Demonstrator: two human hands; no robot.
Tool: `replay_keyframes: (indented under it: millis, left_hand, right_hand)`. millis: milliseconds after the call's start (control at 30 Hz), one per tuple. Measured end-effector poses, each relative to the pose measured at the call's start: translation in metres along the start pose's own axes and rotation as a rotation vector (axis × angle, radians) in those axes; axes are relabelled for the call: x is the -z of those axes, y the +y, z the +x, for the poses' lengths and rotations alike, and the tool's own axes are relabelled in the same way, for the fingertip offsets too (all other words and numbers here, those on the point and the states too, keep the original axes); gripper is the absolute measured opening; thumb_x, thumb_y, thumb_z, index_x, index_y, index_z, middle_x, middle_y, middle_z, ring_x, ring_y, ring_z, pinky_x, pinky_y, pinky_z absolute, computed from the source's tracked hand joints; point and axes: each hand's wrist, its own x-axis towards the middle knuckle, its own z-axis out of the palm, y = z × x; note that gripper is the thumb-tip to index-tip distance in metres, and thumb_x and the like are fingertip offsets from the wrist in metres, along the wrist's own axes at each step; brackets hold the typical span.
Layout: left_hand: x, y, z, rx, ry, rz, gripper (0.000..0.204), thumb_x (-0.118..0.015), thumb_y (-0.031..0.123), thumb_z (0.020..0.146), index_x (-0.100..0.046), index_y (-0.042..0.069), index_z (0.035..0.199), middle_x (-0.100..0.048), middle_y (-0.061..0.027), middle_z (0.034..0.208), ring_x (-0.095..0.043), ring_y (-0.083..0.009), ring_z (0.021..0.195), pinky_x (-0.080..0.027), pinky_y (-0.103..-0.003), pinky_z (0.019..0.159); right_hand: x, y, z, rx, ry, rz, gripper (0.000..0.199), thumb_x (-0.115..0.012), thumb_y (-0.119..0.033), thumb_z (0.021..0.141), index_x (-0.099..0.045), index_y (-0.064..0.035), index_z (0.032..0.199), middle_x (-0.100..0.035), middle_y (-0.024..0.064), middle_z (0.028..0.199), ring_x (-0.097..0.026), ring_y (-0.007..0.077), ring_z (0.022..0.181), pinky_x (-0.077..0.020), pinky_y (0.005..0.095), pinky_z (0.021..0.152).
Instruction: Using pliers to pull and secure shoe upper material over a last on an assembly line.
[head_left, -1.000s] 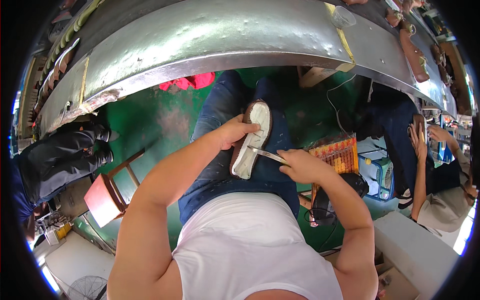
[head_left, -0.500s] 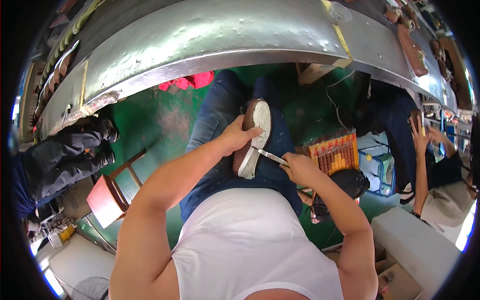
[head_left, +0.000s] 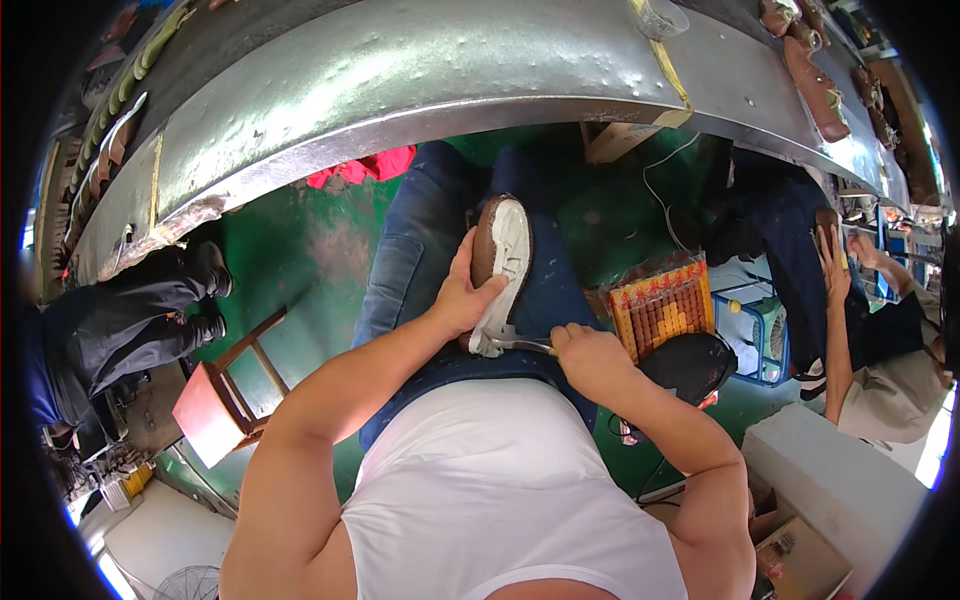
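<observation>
A brown shoe upper [head_left: 482, 252] with a whitish sole side [head_left: 512, 245] lies upturned over my thighs, its toe pointing away from me. My left hand [head_left: 465, 296] is closed round its middle, thumb on the pale underside and fingers along the left side. In my closed right hand [head_left: 590, 355] are metal pincers [head_left: 525, 343], their head against the near end of the shoe. Whether the jaws bite on the edge is too small to tell.
A long metal-faced bench [head_left: 400, 75] runs ahead of my knees, with shoe parts [head_left: 815, 90] on its right. A wooden chair [head_left: 215, 405] stands left, near another person's legs [head_left: 130, 310]. At right are a beaded seat mat [head_left: 660, 312], a blue-framed stool [head_left: 755, 335] and a co-worker's arm [head_left: 838, 320].
The pincers have moved from the shoe's right edge down to its near end and now lie more level. My left hand has shifted slightly left and nearer with the shoe.
</observation>
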Motion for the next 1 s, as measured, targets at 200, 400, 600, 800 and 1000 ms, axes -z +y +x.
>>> replay_keyframes:
  millis: [200, 400, 600, 800, 1000]
  left_hand:
    - [0.002, 0.012, 0.0, 0.057, -0.046, 0.02, 0.089, -0.063, 0.0, 0.089, -0.008, 0.011, 0.157, -0.035, -0.0137, 0.151, -0.037, -0.0234, 0.139, -0.031, -0.034, 0.114]
    - [0.015, 0.015, -0.002, 0.127, -0.074, -0.022, 0.089, -0.064, 0.003, 0.09, -0.007, 0.016, 0.158, -0.037, -0.0122, 0.151, -0.038, -0.0224, 0.138, -0.032, -0.035, 0.113]
    - [0.011, 0.023, -0.002, 0.219, -0.127, -0.002, 0.091, -0.065, 0.005, 0.089, -0.007, 0.018, 0.158, -0.035, -0.0107, 0.152, -0.036, -0.0217, 0.139, -0.032, -0.036, 0.113]
    - [0.011, 0.013, -0.002, 0.149, -0.153, 0.014, 0.095, -0.067, 0.008, 0.088, -0.003, 0.013, 0.157, -0.031, -0.0137, 0.154, -0.034, -0.0256, 0.141, -0.03, -0.037, 0.115]
    - [0.023, 0.007, -0.042, 0.159, -0.256, 0.467, 0.094, -0.055, 0.03, 0.098, 0.016, 0.003, 0.153, 0.003, -0.0227, 0.161, -0.002, -0.0339, 0.151, -0.013, -0.037, 0.121]
  right_hand:
    - [0.005, -0.005, 0.009, -0.086, 0.051, 0.068, 0.015, -0.063, -0.015, 0.085, -0.057, -0.0025, 0.092, -0.063, 0.0147, 0.085, -0.067, 0.0326, 0.078, -0.055, 0.0414, 0.068]
    - [0.009, 0.003, -0.025, -0.077, -0.132, 0.21, 0.02, -0.063, -0.018, 0.089, -0.056, -0.0008, 0.096, -0.064, 0.0176, 0.086, -0.067, 0.0354, 0.079, -0.0536, 0.045, 0.069]
    - [0.005, 0.004, -0.009, 0.008, 0.188, 0.131, 0.021, -0.063, -0.017, 0.088, -0.056, 0.0012, 0.096, -0.064, 0.0169, 0.086, -0.066, 0.037, 0.081, -0.0533, 0.0458, 0.071]
    - [0.008, 0.002, 0.009, -0.043, -0.039, 0.046, 0.016, -0.06, -0.012, 0.086, -0.056, 0.0002, 0.095, -0.065, 0.0176, 0.087, -0.067, 0.0361, 0.082, -0.0542, 0.0468, 0.071]
    - [0.0, 0.019, 0.011, -0.179, -0.182, 0.204, 0.024, -0.063, -0.021, 0.089, -0.056, 0.0012, 0.096, -0.066, 0.024, 0.082, -0.067, 0.0402, 0.084, -0.0525, 0.0495, 0.073]
